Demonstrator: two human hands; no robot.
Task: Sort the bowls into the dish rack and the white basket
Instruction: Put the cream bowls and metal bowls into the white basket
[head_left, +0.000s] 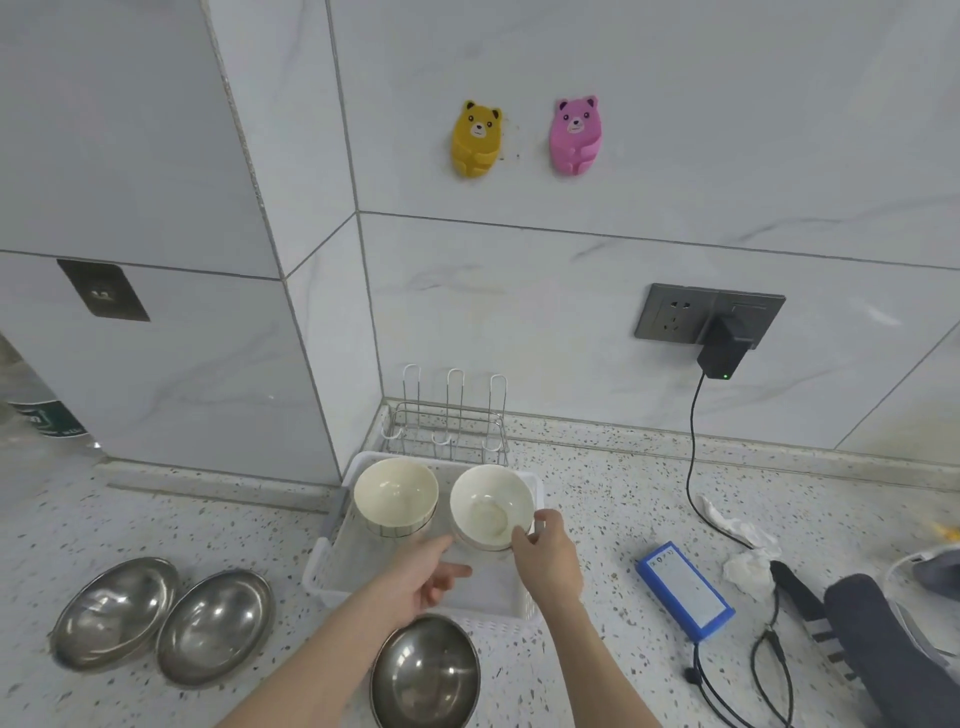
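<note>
Two cream ceramic bowls stand upright at the far end of the white basket (332, 577): the left bowl (396, 493) and the right bowl (488, 504). My right hand (548, 558) pinches the near rim of the right bowl. Over the basket's middle, my left hand (423, 577) hovers with fingers apart and nothing in it. A wire dish rack (447, 431) stands behind the basket against the wall, with no bowls in it. Three steel bowls rest on the counter: two overlapping at the left (117, 610) (215, 626) and one (425, 673) in front of the basket.
A blue battery pack (684, 590) with black cables lies to the right of the basket. Crumpled tissue (743, 551) and dark gear (883, 639) sit further right. A charger (723, 353) is plugged into the wall socket, its cord running down to the counter.
</note>
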